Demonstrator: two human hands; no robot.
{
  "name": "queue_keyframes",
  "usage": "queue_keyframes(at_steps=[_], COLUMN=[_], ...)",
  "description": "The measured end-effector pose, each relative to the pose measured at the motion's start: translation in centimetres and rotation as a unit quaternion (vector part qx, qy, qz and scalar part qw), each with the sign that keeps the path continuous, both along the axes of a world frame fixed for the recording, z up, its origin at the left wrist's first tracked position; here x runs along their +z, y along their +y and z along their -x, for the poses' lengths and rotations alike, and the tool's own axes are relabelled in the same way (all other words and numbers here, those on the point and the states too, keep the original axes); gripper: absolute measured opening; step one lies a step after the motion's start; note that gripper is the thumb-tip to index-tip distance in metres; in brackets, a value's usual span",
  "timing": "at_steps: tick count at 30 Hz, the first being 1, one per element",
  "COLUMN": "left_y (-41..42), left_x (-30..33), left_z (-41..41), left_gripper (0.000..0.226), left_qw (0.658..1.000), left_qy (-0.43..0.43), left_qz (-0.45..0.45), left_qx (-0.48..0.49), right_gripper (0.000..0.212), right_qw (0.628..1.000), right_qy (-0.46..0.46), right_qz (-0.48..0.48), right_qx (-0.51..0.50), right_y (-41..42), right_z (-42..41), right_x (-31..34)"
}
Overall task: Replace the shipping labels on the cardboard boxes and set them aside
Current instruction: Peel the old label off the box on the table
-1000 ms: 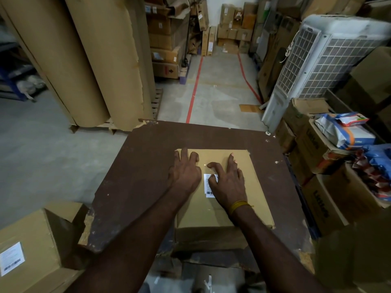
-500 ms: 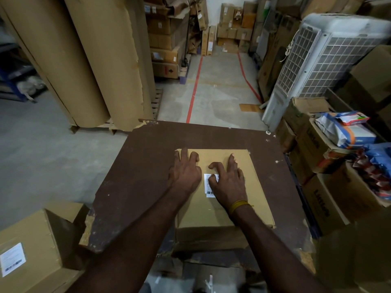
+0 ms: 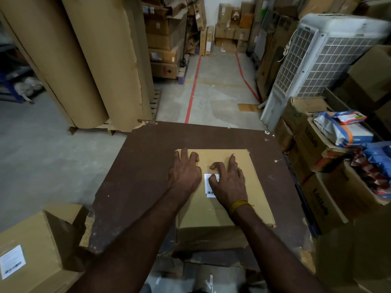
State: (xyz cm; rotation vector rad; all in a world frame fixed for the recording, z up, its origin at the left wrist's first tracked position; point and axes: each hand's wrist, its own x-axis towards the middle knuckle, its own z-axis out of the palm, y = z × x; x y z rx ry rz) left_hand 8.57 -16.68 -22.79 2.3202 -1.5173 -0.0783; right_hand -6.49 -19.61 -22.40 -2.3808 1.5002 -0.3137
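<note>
Now pressing label (image 3: pixel 210 185) flat on box (image 3: pixel 220 210).
Right hand (image 3: pixel 229 182) over it, left hand (image 3: pixel 185 173) beside; both open, gripping nothing.

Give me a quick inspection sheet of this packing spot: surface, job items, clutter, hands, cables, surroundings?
Surface: brown table, chipped edges.
Job's things: box lying flat on the table; white label on top, partly covered.
Clutter: nothing seen on the table besides the box.
Hands: left hand flat on the box; right hand pressing over the label, index finger bent.
Cables: cord hanging by the cooler.
Surroundings: paper rolls, labelled box at lower left, stacked cartons.
</note>
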Motion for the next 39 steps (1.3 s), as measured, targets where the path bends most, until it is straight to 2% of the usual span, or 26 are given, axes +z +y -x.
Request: queue_keyframes(at_steps=[7,11,16,27,39], left_y=[0.05,0.03,0.09,0.03,0.04], left_x=[-0.2,-0.19,0.03,0.02,-0.11], left_z=[-0.11,-0.09,-0.01,0.0,0.0], left_gripper=[0.032,0.032,0.032,0.032,0.032], left_qw=[1.0,1.0,1.0,1.0,1.0], left_qy=[-0.001,0.002,0.004,0.004,0.007], left_qz=[0.008,0.005,0.0,-0.001,0.0], left_qx=[-0.005,-0.004,-0.004,0.001,-0.001], right_gripper=[0.036,0.042,0.038,0.047,0.041], right_qw=[1.0,1.0,1.0,1.0,1.0], right_qy=[-0.008,-0.009,-0.019,-0.008,-0.008], right_qz=[-0.003,-0.01,-0.009,-0.014,-0.01], right_qx=[-0.005,-0.007,-0.011,-0.003,0.001], right_y=[0.04,0.16,0.25,0.28,0.12], right_z=[-0.06,0.02,0.08,0.1,0.07], right_x=[0.13,0.33,0.36,0.46,0.22])
